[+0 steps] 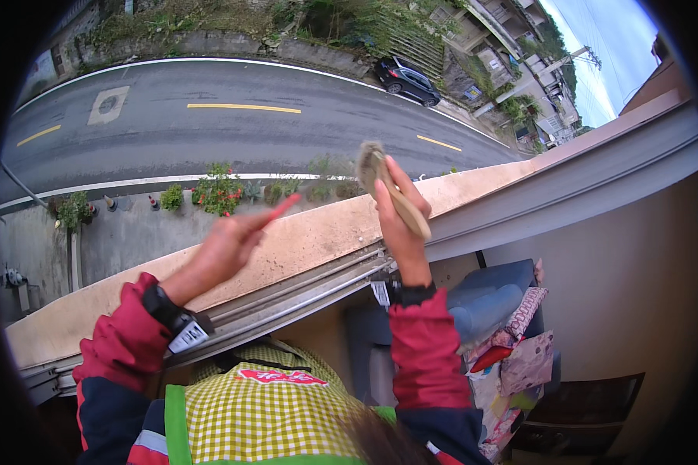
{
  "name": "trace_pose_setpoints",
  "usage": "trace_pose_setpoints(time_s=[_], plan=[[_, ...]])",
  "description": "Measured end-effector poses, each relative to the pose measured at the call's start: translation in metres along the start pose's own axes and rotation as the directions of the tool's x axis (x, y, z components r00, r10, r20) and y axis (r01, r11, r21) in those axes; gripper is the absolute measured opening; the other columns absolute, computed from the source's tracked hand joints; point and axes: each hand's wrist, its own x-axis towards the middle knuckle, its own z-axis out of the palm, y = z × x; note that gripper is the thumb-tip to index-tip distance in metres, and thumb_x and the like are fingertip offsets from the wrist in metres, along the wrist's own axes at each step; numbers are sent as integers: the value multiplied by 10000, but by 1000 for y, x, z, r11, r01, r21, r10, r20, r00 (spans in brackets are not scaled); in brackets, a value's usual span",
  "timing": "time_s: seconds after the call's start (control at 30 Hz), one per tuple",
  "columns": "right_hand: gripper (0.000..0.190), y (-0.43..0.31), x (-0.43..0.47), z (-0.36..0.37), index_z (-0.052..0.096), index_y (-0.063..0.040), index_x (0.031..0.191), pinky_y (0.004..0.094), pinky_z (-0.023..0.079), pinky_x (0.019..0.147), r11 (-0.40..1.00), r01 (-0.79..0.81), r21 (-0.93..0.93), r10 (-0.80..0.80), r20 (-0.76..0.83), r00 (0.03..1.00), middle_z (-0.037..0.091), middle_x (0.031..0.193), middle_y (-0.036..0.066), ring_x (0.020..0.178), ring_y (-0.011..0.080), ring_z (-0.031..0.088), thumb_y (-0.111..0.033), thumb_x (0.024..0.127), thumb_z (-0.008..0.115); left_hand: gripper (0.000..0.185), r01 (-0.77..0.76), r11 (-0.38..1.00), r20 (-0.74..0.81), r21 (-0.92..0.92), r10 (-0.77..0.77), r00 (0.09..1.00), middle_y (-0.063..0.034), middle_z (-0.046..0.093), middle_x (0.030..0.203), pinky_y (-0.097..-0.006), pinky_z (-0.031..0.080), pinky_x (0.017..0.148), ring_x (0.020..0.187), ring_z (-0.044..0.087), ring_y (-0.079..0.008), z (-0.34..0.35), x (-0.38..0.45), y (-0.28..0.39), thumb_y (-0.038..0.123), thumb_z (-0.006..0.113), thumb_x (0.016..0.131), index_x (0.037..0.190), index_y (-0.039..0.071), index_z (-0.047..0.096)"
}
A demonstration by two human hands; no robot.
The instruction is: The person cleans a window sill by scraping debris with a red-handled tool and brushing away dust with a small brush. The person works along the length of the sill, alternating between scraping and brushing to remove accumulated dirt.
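Note:
My right hand (400,218) grips a wooden-handled brush (406,203), its bristle end pointing up and out over the window ledge. My left hand (227,247) holds a thin red tool (283,207), blurred, with its far end out beyond the ledge; its exact kind cannot be told. Below both hands runs a pinkish stone window ledge (302,238) with specks of dirt near its inner edge. Beside it lies the metal sliding-window track (308,296), with dirt near my right wrist.
A grey window frame (558,186) extends to the upper right. Indoors, a blue sofa (483,308) holds cushions (528,363) and cloths. Beyond the ledge are a drop to a paved strip, potted plants (220,192), a road (163,139) and a parked dark car (406,80).

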Motion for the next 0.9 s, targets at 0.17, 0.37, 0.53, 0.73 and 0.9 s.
trace_pose_setpoints(time_s=[0.17, 0.37, 0.53, 0.73, 0.9], plan=[[378, -5, -12, -18, 637, 35, 1286, 317, 542, 888, 984, 54, -168, -50, 28, 998, 723, 1155, 164, 1042, 218, 697, -37, 916, 655, 366, -195, 971, 144, 136, 175, 974, -242, 690, 929, -411, 523, 711, 812, 673, -385, -42, -41, 7, 27, 648, 883, 1247, -13, 642], [382, 16, -59, -49, 652, 21, 1265, 327, 538, 905, 943, 60, -329, 13, 216, 976, 708, 1159, 214, 1051, 271, 710, -38, 888, 678, 335, -197, 946, 403, 259, 80, 912, -188, 660, 848, -432, 537, 672, 738, 654, -369, -51, -75, 22, 48, 631, 888, 1220, 23, 666], [412, 22, -62, -41, 659, -87, 1286, 379, 565, 792, 923, 146, -357, -75, 206, 976, 710, 1073, 166, 919, 342, 706, -77, 877, 696, 387, -289, 890, 467, 354, 100, 879, -164, 653, 831, -420, 540, 610, 651, 644, -356, -51, -71, 26, 46, 616, 859, 1243, 23, 652], [406, 28, -70, -38, 665, -104, 1277, 388, 571, 766, 900, 163, -404, -86, 201, 976, 707, 1075, 157, 910, 342, 706, -70, 874, 690, 537, -353, 841, 506, 410, 112, 855, -165, 626, 855, -434, 524, 592, 648, 638, -357, -30, -58, 24, 13, 592, 788, 1324, 8, 576], [412, 35, -70, -35, 663, -104, 1276, 394, 571, 751, 891, 164, -424, -69, 232, 970, 707, 1058, 158, 888, 351, 704, -77, 866, 690, 546, -379, 849, 483, 369, 173, 858, -175, 618, 881, -445, 522, 605, 692, 644, -372, 4, -33, 19, 16, 585, 793, 1336, 3, 538]])
